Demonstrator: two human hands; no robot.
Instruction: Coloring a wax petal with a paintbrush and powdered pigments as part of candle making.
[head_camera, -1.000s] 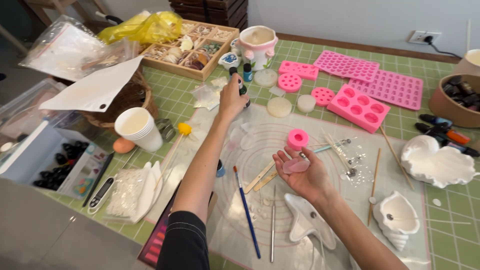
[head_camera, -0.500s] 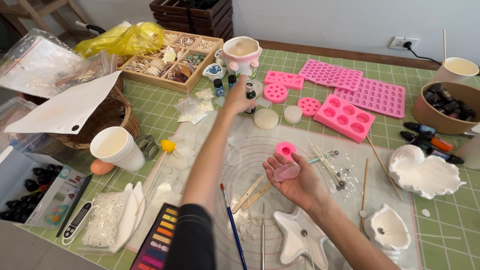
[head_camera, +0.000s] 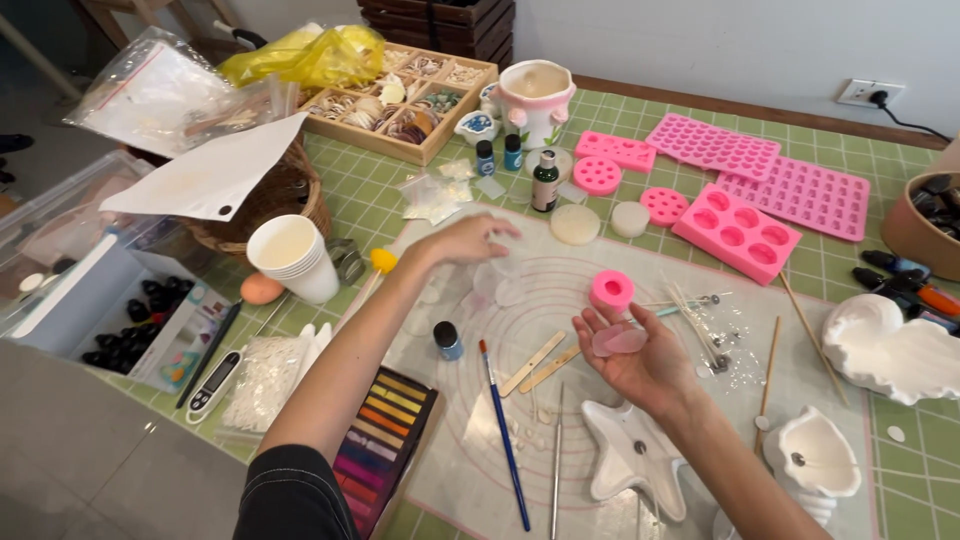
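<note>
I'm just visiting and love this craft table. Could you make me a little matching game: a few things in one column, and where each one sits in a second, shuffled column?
Things:
1. pale pink piece
2. blue paintbrush
3. stack of paper cups
4. star-shaped white dish

Places:
A. beside the wicker basket
B. on the white mat, below the right hand
C. in the right hand's palm
D. on the mat, beside the tray of coloured pastels

Pairs: 1-C, 2-D, 3-A, 4-B

Open mat (head_camera: 560, 300) between brush (head_camera: 505, 435), pink mold (head_camera: 611, 291) and wax discs (head_camera: 575, 224).
</note>
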